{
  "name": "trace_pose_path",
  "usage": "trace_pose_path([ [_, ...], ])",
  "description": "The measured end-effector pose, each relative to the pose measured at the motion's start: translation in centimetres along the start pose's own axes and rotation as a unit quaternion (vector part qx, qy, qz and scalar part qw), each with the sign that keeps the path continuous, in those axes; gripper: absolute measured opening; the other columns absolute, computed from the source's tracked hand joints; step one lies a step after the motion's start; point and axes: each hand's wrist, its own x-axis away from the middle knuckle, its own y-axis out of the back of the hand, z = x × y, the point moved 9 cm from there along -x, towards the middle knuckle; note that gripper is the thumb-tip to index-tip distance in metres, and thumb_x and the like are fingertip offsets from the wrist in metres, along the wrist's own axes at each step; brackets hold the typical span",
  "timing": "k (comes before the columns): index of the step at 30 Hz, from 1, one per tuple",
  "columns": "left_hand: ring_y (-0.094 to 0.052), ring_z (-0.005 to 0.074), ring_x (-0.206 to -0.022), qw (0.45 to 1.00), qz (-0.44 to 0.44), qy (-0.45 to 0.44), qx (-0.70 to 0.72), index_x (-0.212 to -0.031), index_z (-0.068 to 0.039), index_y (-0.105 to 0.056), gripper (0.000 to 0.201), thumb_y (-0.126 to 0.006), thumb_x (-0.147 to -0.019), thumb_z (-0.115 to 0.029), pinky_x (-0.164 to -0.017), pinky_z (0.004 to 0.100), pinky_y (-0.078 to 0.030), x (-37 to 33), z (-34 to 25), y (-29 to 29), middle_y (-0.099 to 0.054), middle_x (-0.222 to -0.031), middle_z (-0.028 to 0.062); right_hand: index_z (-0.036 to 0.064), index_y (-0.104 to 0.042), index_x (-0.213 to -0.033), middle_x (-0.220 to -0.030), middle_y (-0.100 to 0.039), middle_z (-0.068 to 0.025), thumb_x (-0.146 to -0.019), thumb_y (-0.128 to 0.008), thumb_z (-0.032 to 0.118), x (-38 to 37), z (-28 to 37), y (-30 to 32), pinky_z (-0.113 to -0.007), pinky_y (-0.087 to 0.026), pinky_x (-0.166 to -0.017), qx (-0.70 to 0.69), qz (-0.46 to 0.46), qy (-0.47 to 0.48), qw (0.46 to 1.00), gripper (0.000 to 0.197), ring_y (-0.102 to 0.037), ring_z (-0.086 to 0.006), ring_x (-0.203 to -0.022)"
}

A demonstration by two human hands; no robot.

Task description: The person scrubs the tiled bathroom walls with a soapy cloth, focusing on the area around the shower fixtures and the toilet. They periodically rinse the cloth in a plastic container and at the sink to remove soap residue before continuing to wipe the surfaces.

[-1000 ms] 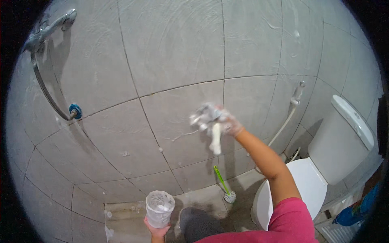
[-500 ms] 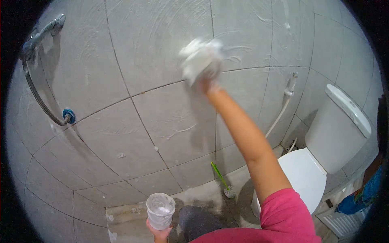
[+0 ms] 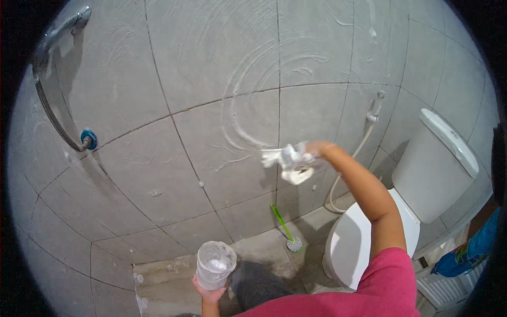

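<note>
Within right hand (image 3: 319, 149), foamy cloth (image 3: 289, 156)

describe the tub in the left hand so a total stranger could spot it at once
Find the white toilet, then look left past the green-handled brush to the left hand, low in the view. It holds a whitish tub with white suds inside. Its wide round open mouth sets it apart from the slim brush.
</note>
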Motion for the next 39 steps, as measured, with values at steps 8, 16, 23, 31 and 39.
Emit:
trace_pose_path([
  [8,-0.047,0.0328,-0.104,0.999,-0.036,0.004,0.035,-0.123,-0.023,-0.042,0.067,-0.032,-0.071,-0.063,-0.062,0.0505,-0.042,0.8,0.1,0.4,-0.046,-0.123,0.0034,0.0024,-0.05,-0.115,-0.107,-0.054,-0.0213,-0.073,-0.056,0.051,10.8,-1.1,15.8,-0.049,-0.044,-0.08,-0.343,-0.308,0.038,0.887,0.064,-0.052,-0.0336,-0.101],
  [16,-0.048,0.0314,-0.104,0.985,-0.028,-0.098,-0.136,-0.119,-0.021,-0.044,0.065,-0.032,-0.071,-0.062,-0.079,0.0537,-0.038,1.1,-1.7,4.3,-0.047,-0.121,0.0058,0.0065,-0.054,-0.1,-0.092,-0.059,-0.0178,-0.086,-0.04,0.04,14.1,2.6,26.8,-0.041,-0.042,-0.081,0.102,-0.732,-0.056,0.671,0.039,-0.056,-0.0281,-0.089],
  [23,-0.044,0.0293,-0.11,0.893,0.009,-0.32,-0.317,-0.125,-0.02,-0.032,0.071,-0.059,-0.064,-0.043,-0.086,0.0495,-0.038,3.2,-3.7,1.1,-0.043,-0.121,0.0063,0.0079,-0.051,-0.087,-0.086,-0.053,-0.0102,-0.079,-0.053,0.027,9.4,14.5,15.8,-0.04,-0.043,-0.076,0.055,-0.824,0.225,0.516,0.021,-0.053,-0.0222,-0.082],
  [31,-0.044,0.0231,-0.112,0.847,0.036,-0.242,-0.472,-0.126,-0.011,-0.037,0.062,-0.061,-0.068,-0.003,-0.094,0.0436,-0.035,3.5,-4.1,-3.9,-0.044,-0.124,0.0092,0.0123,-0.052,-0.083,-0.08,-0.052,-0.0057,-0.072,-0.061,0.031,6.9,5.9,10.9,-0.039,-0.041,-0.079,0.196,-0.793,0.349,0.459,0.024,-0.053,-0.0215,-0.077],
  [39,-0.047,0.0229,-0.109,0.953,-0.028,-0.167,-0.253,-0.126,-0.01,-0.038,0.061,-0.062,-0.07,-0.014,-0.093,0.0446,-0.036,2.3,-3.3,1.5,-0.046,-0.122,0.009,0.0072,-0.047,-0.105,-0.085,-0.053,-0.0065,-0.082,-0.051,0.027,10.2,-11.8,20.9,-0.029,-0.043,-0.081,0.185,-0.886,-0.007,0.425,0.031,-0.053,-0.0206,-0.081],
])
